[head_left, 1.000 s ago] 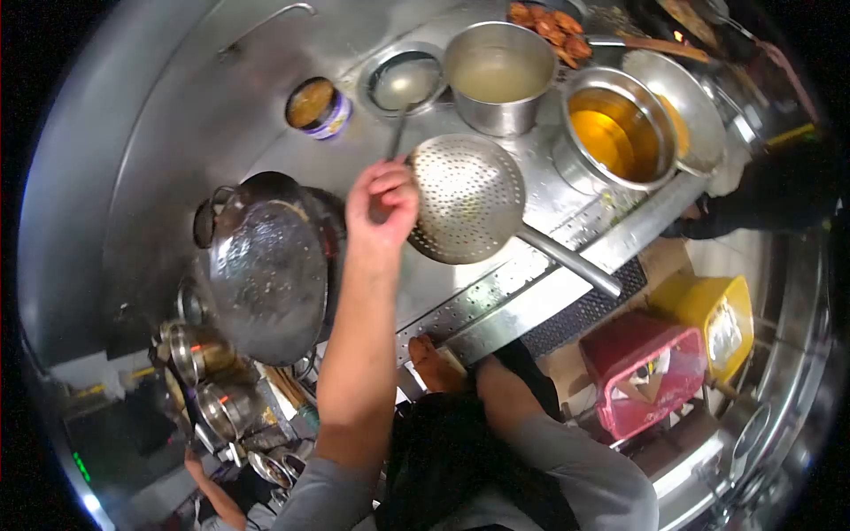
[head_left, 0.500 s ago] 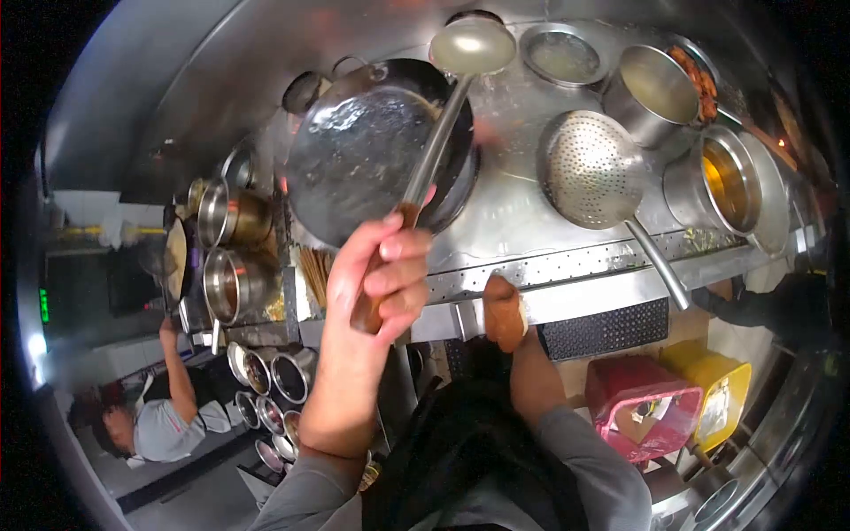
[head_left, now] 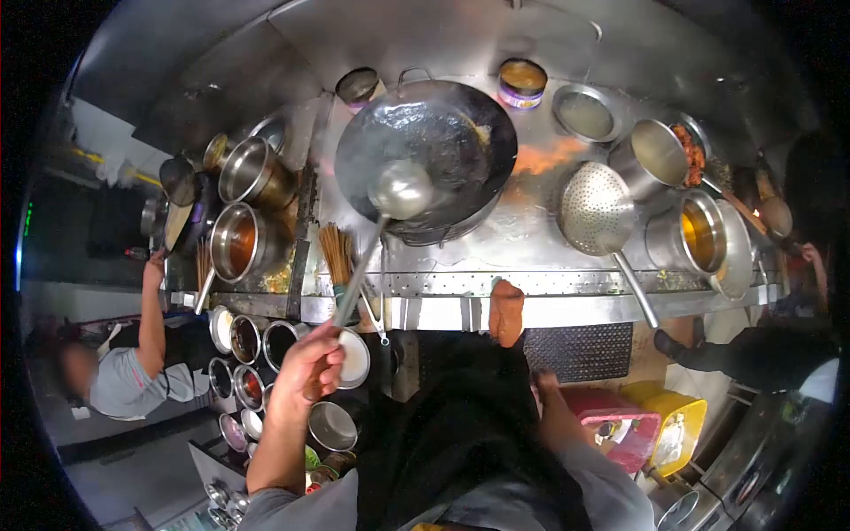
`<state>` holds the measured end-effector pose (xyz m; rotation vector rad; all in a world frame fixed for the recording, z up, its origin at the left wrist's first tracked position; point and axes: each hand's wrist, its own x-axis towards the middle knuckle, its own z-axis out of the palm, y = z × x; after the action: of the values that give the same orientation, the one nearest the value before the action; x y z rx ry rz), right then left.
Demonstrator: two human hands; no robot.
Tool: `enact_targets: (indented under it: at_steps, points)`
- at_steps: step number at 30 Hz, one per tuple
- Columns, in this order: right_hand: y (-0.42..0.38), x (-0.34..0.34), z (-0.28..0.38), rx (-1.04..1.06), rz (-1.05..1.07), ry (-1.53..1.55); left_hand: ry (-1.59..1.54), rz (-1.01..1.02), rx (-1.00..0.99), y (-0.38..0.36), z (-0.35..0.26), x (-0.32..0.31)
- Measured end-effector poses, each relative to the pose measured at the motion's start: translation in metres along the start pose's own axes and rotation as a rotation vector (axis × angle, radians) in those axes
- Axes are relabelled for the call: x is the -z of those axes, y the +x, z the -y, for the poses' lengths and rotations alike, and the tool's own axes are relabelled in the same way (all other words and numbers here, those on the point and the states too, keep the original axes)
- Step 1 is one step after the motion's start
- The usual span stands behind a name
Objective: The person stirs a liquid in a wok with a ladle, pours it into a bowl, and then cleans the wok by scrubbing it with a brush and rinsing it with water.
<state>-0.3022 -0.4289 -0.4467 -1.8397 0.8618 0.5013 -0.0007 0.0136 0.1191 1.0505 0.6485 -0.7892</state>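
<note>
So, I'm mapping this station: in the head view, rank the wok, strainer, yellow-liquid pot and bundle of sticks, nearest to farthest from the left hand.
From the left hand:
1. Bundle of sticks, ahead, near the front edge
2. Wok, ahead and right
3. Strainer, further right on the counter
4. Yellow-liquid pot, right of the strainer

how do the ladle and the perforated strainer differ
The ladle has a solid bowl; the strainer is full of holes. The strainer's head is wider than the ladle's. The left hand holds the ladle at the wok; the strainer sits unheld, handle over the counter's edge. Both have metal heads and long handles.
</note>
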Motion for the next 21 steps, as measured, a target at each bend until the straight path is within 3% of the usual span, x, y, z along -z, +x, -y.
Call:
enact_targets:
  at_steps: [2, 4, 5, 7, 9, 10, 12, 13, 14, 15, 16, 17, 18, 19, 21]
  points:
    - [-0.072, 0.054, 0.02, -0.283, -0.063, 0.104, 0.246, -0.103, -0.143, -0.001, -0.007, 0.018]
    - [-0.099, 0.09, -0.011, -0.394, -0.063, 0.177, 0.5, -0.133, -0.299, 0.023, -0.01, 0.024]
    - [-0.11, 0.105, -0.025, -0.444, -0.07, 0.226, 0.714, -0.262, -0.432, 0.045, -0.005, 0.028]
    - [-0.125, 0.13, -0.052, -0.526, -0.088, 0.312, 1.088, -0.427, -0.545, 0.059, -0.004, -0.024]
    - [-0.134, 0.147, -0.079, -0.589, -0.114, 0.388, 1.005, -0.405, -0.774, 0.112, 0.02, -0.033]
    - [-0.14, 0.155, -0.088, -0.612, -0.126, 0.43, 0.886, -0.381, -0.713, 0.107, 0.026, -0.081]
    - [-0.137, 0.17, -0.113, -0.617, -0.104, 0.485, 0.676, -0.142, -0.712, 0.147, 0.059, -0.131]
    - [-0.154, 0.18, -0.089, -0.506, -0.092, 0.604, 0.567, -0.044, -0.698, 0.163, 0.074, -0.167]
    - [-0.119, 0.157, -0.211, -0.147, -0.035, 0.256, 0.54, -0.009, -0.579, 0.17, 0.082, -0.206]
    - [-0.121, 0.156, -0.234, 0.198, -0.103, -0.099, 0.515, 0.027, -0.457, 0.179, 0.085, -0.247]
    - [-0.128, 0.172, -0.213, -0.072, -0.041, 0.323, 0.541, 0.032, -0.481, 0.206, 0.093, -0.283]
    - [-0.176, 0.209, -0.088, -0.354, -0.098, 0.744, 0.567, 0.037, -0.504, 0.241, 0.101, -0.313]
    - [-0.192, 0.231, -0.047, -0.513, -0.132, 0.776, 0.563, 0.056, -0.482, 0.278, 0.105, -0.343]
    - [-0.197, 0.238, -0.051, -0.551, -0.166, 0.738, 0.563, 0.079, -0.456, 0.315, 0.109, -0.375]
    - [-0.22, 0.249, -0.072, -0.605, -0.298, 0.752, 0.742, -0.066, -0.625, 0.379, 0.113, -0.439]
